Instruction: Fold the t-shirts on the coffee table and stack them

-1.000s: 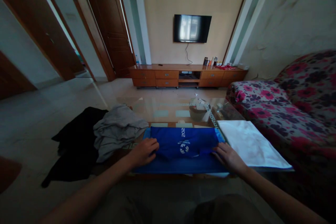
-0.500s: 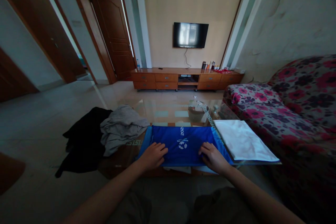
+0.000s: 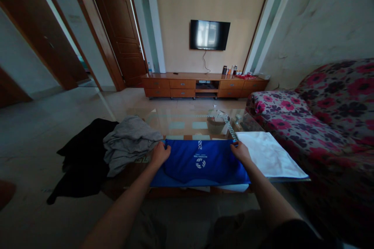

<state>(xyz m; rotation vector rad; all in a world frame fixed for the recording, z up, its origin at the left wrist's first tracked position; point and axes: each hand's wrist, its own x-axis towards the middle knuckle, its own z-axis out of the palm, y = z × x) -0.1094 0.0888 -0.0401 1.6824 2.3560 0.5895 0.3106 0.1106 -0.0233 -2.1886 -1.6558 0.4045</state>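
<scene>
A folded blue shirt [image 3: 184,163] with a white round emblem and digits lies on the glass table in front of me. My left hand [image 3: 161,154] pinches its far left corner, thumb and fingers closed on the cloth. At the far right corner my right hand [image 3: 240,151] grips the same shirt. The near edge hangs loosely along the table's front. Right of it, close to my right hand, lies a flat folded white cloth [image 3: 270,155]. A crumpled grey garment [image 3: 128,140] sits left of my left hand, against a black garment [image 3: 87,163].
The glass coffee table [image 3: 163,118] carries a bin-like container [image 3: 216,124] with crumpled white paper at its far side. A flowered sofa [image 3: 315,124] stands at the right. Beyond are a wooden TV cabinet [image 3: 182,84] and a wall-mounted television [image 3: 209,35].
Both hands have moved from the middle of the shirt outward and away to its far corners, and now grip them. The view has shifted slightly.
</scene>
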